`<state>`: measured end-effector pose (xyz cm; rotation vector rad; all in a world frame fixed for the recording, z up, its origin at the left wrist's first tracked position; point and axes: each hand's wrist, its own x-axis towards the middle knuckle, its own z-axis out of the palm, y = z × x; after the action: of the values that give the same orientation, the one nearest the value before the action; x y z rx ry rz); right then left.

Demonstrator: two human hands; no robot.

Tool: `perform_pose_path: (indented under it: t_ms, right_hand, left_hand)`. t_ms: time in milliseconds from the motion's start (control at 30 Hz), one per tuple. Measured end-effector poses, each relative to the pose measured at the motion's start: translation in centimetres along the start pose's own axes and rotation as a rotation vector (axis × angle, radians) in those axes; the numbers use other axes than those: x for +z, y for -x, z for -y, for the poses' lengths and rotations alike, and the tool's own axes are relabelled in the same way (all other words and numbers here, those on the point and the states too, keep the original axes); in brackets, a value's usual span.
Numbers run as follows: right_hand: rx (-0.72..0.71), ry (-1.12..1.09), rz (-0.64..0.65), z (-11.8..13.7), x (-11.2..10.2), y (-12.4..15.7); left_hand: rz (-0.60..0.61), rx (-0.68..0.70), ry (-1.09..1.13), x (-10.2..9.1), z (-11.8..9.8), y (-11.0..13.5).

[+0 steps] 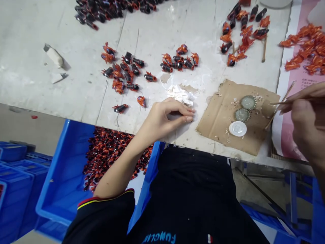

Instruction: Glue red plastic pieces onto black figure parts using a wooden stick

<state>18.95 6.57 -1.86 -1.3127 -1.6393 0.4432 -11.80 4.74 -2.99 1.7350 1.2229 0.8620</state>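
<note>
Right hand (308,115) on my feed has a thin stick (276,103) pinched between thumb and fingers; its long axis runs nearly left-right, bare tip pointing left, over the right part of the brown cardboard sheet (213,118); left hand (162,118) rests on the near part of the table, thumb and fingertips drawn close, and I can't tell if anything's caught between them; white scraps (180,94) sit just beyond its fingers; two ridged caps (248,102) with pale stuff inside are on the cardboard, left of my stick's tip, plus a white round lid (238,128) nearer; a second stick (280,101) slants from far right to near left along the cardboard's right edge; small black-and-orange pieces (120,108) lie in clusters farther out; blue bin (57,183) full of similar ones, near left, below table level.
</note>
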Motion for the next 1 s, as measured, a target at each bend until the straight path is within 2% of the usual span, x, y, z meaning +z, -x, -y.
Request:
perform_pose_path:
  t_ms: [33, 100, 167, 233, 400, 567, 667, 767, 1000]
  right_hand:
    - [-0.116, -0.050, 0.030, 1.0, 0.9, 0.8]
    - [-0.114, -0.094, 0.089, 2.6, 2.4, 2.0]
    - [-0.067, -0.138, 0.091, 3.4, 3.3, 2.9]
    - [-0.091, -0.176, 0.066, 3.4, 3.7, 3.5]
    - [-0.187, -0.096, 0.033, 2.5, 3.8, 4.3]
    - [-0.165, -0.003, 0.056, 2.4, 3.7, 4.6]
    - [-0.207, 0.037, 0.075, 2.3, 3.5, 4.7]
    - [-0.246, 0.041, 0.090, 2.3, 3.4, 4.7]
    - [-0.233, 0.037, 0.090, 2.3, 3.6, 4.6]
  left_hand:
    - [0.003, -0.017, 0.013, 0.0, -0.1, 0.0]
    - [-0.001, -0.023, 0.033, 0.1, -0.2, 0.0]
    - [-0.016, -0.037, 0.033, 0.2, -0.2, 0.1]
    - [-0.036, -0.051, 0.021, 0.3, -0.1, 0.1]
    - [-0.049, -0.019, 0.005, 0.5, 0.1, 0.2]
    - [-0.052, -0.039, 0.004, 0.5, 0.0, 0.3]
    - [-0.058, -0.050, 0.015, 0.5, 0.0, 0.3]
    - [-0.058, -0.051, 0.023, 0.5, -0.1, 0.3]
    - [-0.054, -0.039, 0.056, 0.5, -0.1, 0.3]
